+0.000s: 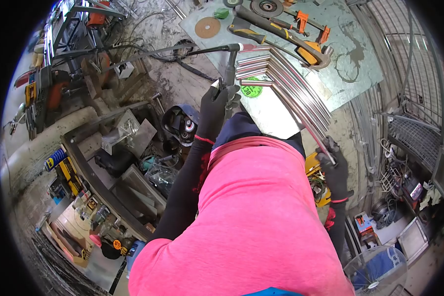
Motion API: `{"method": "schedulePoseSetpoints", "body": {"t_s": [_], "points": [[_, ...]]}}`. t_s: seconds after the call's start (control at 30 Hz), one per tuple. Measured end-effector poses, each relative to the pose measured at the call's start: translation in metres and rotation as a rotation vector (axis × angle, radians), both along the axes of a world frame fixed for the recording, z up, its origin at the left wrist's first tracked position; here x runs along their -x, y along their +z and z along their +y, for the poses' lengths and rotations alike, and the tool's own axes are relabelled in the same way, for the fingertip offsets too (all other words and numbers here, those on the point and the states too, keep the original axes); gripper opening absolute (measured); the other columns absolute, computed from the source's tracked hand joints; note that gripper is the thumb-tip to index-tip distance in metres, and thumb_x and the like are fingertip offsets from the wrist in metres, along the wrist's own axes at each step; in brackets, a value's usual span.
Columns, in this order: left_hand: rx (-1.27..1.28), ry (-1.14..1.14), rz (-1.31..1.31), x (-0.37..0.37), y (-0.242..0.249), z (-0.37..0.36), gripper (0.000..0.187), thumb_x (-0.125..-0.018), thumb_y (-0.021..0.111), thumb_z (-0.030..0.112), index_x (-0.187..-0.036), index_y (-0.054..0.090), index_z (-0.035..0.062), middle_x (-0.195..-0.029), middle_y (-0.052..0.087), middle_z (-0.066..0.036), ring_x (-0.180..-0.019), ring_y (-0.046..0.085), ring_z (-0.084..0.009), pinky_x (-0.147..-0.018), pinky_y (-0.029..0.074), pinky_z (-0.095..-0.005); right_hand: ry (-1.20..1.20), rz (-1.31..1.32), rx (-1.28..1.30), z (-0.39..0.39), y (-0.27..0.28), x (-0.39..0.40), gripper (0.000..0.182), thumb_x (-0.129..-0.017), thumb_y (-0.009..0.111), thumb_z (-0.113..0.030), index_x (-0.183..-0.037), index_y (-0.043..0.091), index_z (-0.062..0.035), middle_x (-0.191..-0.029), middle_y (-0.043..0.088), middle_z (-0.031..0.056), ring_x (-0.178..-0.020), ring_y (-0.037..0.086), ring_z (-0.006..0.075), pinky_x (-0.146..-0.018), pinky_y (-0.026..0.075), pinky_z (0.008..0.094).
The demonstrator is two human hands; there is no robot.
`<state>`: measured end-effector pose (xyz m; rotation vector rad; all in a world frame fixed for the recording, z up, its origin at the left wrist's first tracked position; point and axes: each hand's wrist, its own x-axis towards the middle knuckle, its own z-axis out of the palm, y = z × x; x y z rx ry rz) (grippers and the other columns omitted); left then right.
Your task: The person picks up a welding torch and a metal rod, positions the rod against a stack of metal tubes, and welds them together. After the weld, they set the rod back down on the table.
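My left hand (219, 108), in a dark glove, is closed around the handle of a welding torch (231, 66), whose head points right and whose black cable runs off to the left. To the right of the torch, several shiny metal tubes (301, 91), mitred into angled pieces, lie side by side on a pale metal sheet (276, 114). A round green sticker (252, 88) shows on that sheet. Gloved as well, my right hand (332, 170) has its fingers around the lower end of the nearest angled metal tube (311, 130).
A hammer (318, 60), a yellow-handled tool (246, 32), orange clamps (301, 22) and a brown disc (207, 27) lie on the worktable (365, 69). Left stands an open metal crate (84, 143) of scrap. A fan (377, 274) and wire racks (414, 128) stand right.
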<state>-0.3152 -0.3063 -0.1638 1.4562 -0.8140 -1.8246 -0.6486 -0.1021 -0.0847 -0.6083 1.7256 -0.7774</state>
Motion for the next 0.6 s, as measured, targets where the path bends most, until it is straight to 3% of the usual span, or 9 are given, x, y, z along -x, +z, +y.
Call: {"method": "schedulePoseSetpoints", "body": {"t_s": [0.1, 0.17, 0.2, 0.27, 0.3, 0.43, 0.5, 0.6], "points": [[0.043, -0.041, -0.060, -0.004, -0.008, 0.005, 0.037, -0.109, 0.051, 0.017, -0.139, 0.059, -0.0045, -0.127, 0.073, -0.015, -0.103, 0.073, -0.0197, -0.084, 0.060, -0.0313, -0.042, 0.047, 0.104, 0.025, -0.052, -0.011, 0.063, -0.096, 0.067, 0.002, -0.156, 0.048, -0.0010, -0.110, 0.064, 0.0043, -0.094, 0.061, 0.0092, -0.083, 0.052, 0.0248], [0.060, -0.018, -0.043, -0.006, -0.014, 0.009, 0.038, -0.109, 0.051, 0.017, -0.139, 0.058, -0.0047, -0.127, 0.073, -0.014, -0.103, 0.073, -0.0189, -0.084, 0.060, -0.0309, -0.256, 0.161, 0.050, 0.032, -0.076, -0.013, 0.076, -0.094, 0.069, 0.001, -0.162, 0.034, -0.0028, -0.112, 0.066, 0.0086, -0.090, 0.065, 0.0134, -0.076, 0.056, 0.0289], [0.078, -0.002, -0.021, -0.006, -0.017, 0.010, 0.038, -0.109, 0.051, 0.016, -0.140, 0.058, -0.0049, -0.127, 0.073, -0.014, -0.103, 0.073, -0.0182, -0.084, 0.060, -0.0306, -0.255, 0.160, 0.049, 0.035, -0.079, -0.017, 0.076, -0.094, 0.069, 0.001, -0.162, 0.034, -0.0028, -0.112, 0.066, 0.0086, -0.090, 0.065, 0.0134, -0.076, 0.056, 0.0289], [0.053, 0.021, 0.006, -0.005, -0.019, 0.011, 0.037, -0.109, 0.051, 0.016, -0.139, 0.059, -0.0047, -0.127, 0.073, -0.014, -0.103, 0.073, -0.0175, -0.084, 0.060, -0.0302, -0.559, -0.081, 0.038, 0.032, -0.077, -0.033, 0.079, -0.095, 0.063, 0.006, -0.164, 0.027, -0.0042, -0.124, 0.056, 0.0111, -0.102, 0.064, 0.0172, -0.087, 0.055, 0.0293], [0.029, 0.043, 0.032, -0.005, -0.020, 0.011, 0.037, -0.109, 0.051, 0.016, -0.139, 0.059, -0.0045, -0.127, 0.073, -0.013, -0.103, 0.073, -0.0168, -0.085, 0.060, -0.0298, -0.637, -0.167, 0.038, 0.031, -0.083, -0.035, 0.079, -0.096, 0.063, 0.006, -0.164, 0.024, -0.0045, -0.135, 0.053, 0.0179, -0.110, 0.067, 0.0242, -0.094, 0.058, 0.0344], [0.091, 0.016, -0.019, -0.004, -0.028, 0.012, 0.036, -0.109, 0.052, 0.017, -0.138, 0.060, -0.0037, -0.127, 0.073, -0.012, -0.101, 0.073, -0.0160, -0.084, 0.059, -0.0290, -0.770, -0.405, 0.177, 0.027, -0.097, -0.034, 0.076, -0.097, 0.062, 0.005, -0.163, 0.024, -0.0047, -0.140, 0.055, 0.0232, -0.119, 0.067, 0.0295, -0.105, 0.057, 0.0429], [0.051, 0.037, -0.012, -0.001, -0.019, 0.010, 0.036, -0.109, 0.053, 0.019, -0.137, 0.061, -0.0027, -0.126, 0.073, -0.011, -0.099, 0.072, -0.0155, -0.082, 0.059, -0.0281, -0.852, -0.590, 0.285, 0.036, -0.122, -0.015, 0.070, -0.100, 0.059, 0.004, -0.160, 0.026, -0.0096, -0.131, 0.062, 0.0236, -0.126, 0.065, 0.0399, -0.114, 0.051, 0.0536], [0.048, 0.042, 0.030, -0.003, -0.019, 0.008, 0.036, -0.109, 0.055, 0.021, -0.136, 0.061, -0.0020, -0.124, 0.074, -0.010, -0.098, 0.072, -0.0152, -0.082, 0.059, -0.0284, -0.824, -0.670, 0.340, 0.027, -0.125, -0.010, 0.060, -0.101, 0.053, 0.003, -0.157, 0.034, -0.0084, -0.131, 0.064, 0.0231, -0.130, 0.063, 0.0403, -0.117, 0.049, 0.0548]]}}
